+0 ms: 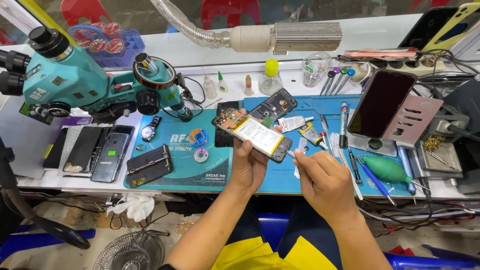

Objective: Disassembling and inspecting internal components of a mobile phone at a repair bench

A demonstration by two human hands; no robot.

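Observation:
My left hand [248, 167] holds an opened phone [252, 134] with its back off, so the white battery and circuit board show. The phone is tilted above the blue work mat [210, 170]. My right hand [322, 180] is closed on a thin metal tool [291, 154] whose tip touches the phone's lower right end. A separate dark phone frame [274, 106] lies on the mat just behind the held phone.
A teal microscope [75, 80] stands at the left. Several phones and screens [95, 147] lie left of the mat. A phone on a stand [380, 102], screwdrivers [337, 80], a green air blower [387, 169], glue bottles [222, 82] and a ribbed fume hose [280, 36] crowd the bench.

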